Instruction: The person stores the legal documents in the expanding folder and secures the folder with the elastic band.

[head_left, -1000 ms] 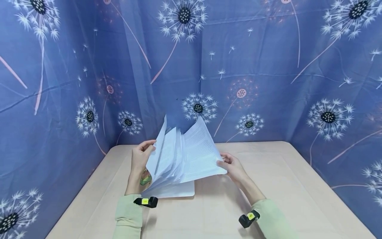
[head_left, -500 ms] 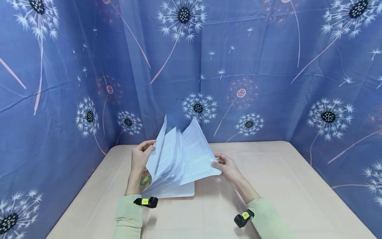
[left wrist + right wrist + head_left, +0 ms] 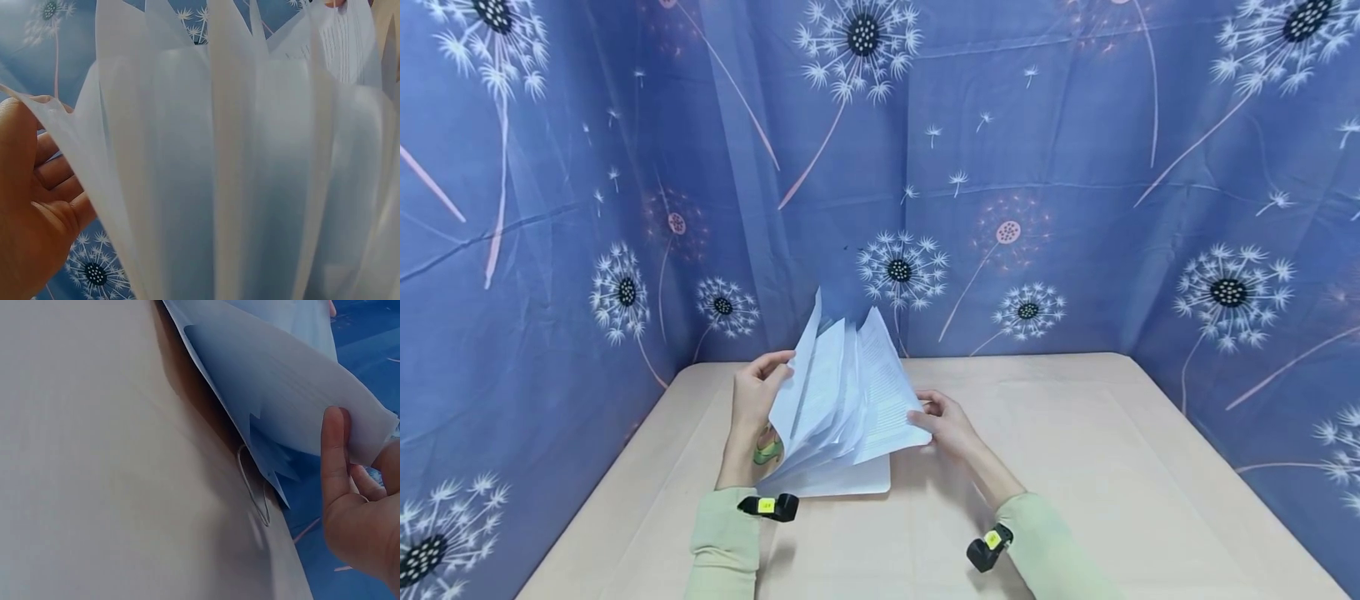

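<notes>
A white booklet (image 3: 827, 383) stands fanned out over the table, its bottom cover (image 3: 850, 479) lying flat. In the left wrist view several of its leaves (image 3: 181, 175) look glossy and translucent. My left hand (image 3: 756, 396) pinches the raised left cover near its outer edge. My right hand (image 3: 947, 423) pinches a text-printed page (image 3: 887, 400) at its lower right corner, thumb on the printed face. The right wrist view shows that page (image 3: 294, 387) bent, with a thin cord loop (image 3: 253, 494) hanging below. A green printed patch (image 3: 767, 450) shows behind the left cover.
The beige table (image 3: 1075, 467) extends around the booklet. Blue dandelion-patterned cloth (image 3: 1037, 150) hangs close behind and along both sides. A black wrist camera (image 3: 778, 507) sits on the left sleeve and another camera (image 3: 988, 546) on the right.
My right hand has moved left with the printed page, bringing it closer to the other leaves and narrowing the fan. My left hand keeps its hold, nearly still.
</notes>
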A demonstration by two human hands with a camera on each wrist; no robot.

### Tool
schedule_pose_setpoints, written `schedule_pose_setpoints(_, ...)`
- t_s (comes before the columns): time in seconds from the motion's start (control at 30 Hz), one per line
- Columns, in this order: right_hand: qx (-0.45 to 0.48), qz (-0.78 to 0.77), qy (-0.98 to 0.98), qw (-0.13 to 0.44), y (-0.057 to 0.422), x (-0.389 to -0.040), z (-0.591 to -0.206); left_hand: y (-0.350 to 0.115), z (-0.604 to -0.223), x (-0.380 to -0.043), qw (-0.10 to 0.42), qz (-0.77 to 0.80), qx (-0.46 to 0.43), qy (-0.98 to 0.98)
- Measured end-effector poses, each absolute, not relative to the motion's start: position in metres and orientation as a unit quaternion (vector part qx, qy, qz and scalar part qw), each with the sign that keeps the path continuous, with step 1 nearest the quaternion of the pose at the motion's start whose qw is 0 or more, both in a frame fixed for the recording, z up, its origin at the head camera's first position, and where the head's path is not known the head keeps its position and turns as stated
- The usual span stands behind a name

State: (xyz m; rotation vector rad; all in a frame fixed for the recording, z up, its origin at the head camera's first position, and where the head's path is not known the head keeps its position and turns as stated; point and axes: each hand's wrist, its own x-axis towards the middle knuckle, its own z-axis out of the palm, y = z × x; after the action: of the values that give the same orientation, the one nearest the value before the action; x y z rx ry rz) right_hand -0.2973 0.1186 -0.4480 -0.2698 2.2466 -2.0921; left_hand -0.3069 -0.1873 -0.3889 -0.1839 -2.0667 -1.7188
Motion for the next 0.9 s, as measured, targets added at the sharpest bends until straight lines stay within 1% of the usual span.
schedule_pose_setpoints(0.17, -0.101, -0.682, 0.723, 0.039, 0.111, -0.299, -0.449, -0.187, -0.388, -0.306, 0.221, -0.621, -0.064, -0.749)
schedule_pose_setpoints(0.53, -0.138, -0.690, 0.706, 0.084, 0.095, -0.299, -0.454, -0.189, -0.389, -0.306, 0.218, -0.609, -0.046, -0.761)
schedule_pose_setpoints(0.9, -0.132, -0.688, 0.705, 0.113, 0.083, -0.295, -0.453, -0.187, -0.387, -0.306, 0.214, -0.620, -0.048, -0.754)
